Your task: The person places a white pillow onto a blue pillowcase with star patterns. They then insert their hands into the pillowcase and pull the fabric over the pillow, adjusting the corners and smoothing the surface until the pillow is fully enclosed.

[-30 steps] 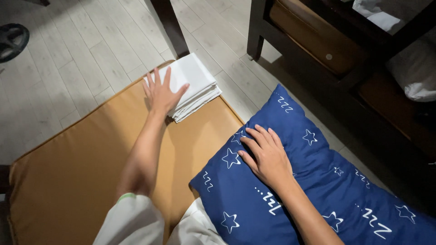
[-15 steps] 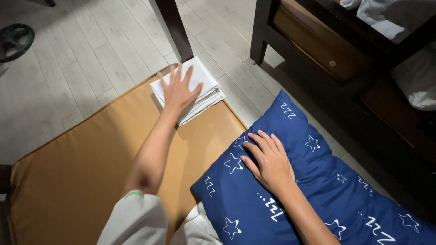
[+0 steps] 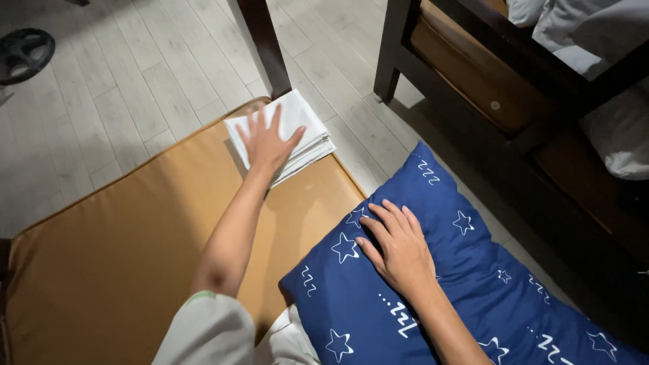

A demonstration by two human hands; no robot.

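My left hand (image 3: 267, 143) lies flat, fingers spread, on a folded white cloth (image 3: 304, 125) at the far corner of a tan cushion (image 3: 122, 236). My right hand (image 3: 399, 247) rests palm down, fingers apart, on a dark blue pillow (image 3: 473, 290) printed with white stars. The pillow lies across the cushion's right edge and out over the floor. Neither hand grips anything.
A dark wooden post (image 3: 263, 44) stands just behind the white cloth. Dark wooden furniture (image 3: 500, 61) with a tan cushion inside and white bedding (image 3: 574, 27) on top fills the upper right. A black round object (image 3: 23, 54) sits on the pale plank floor at far left.
My left hand slid farther onto the white cloth, now covering its left half. My right hand stayed on the blue pillow. The view shifted slightly closer.
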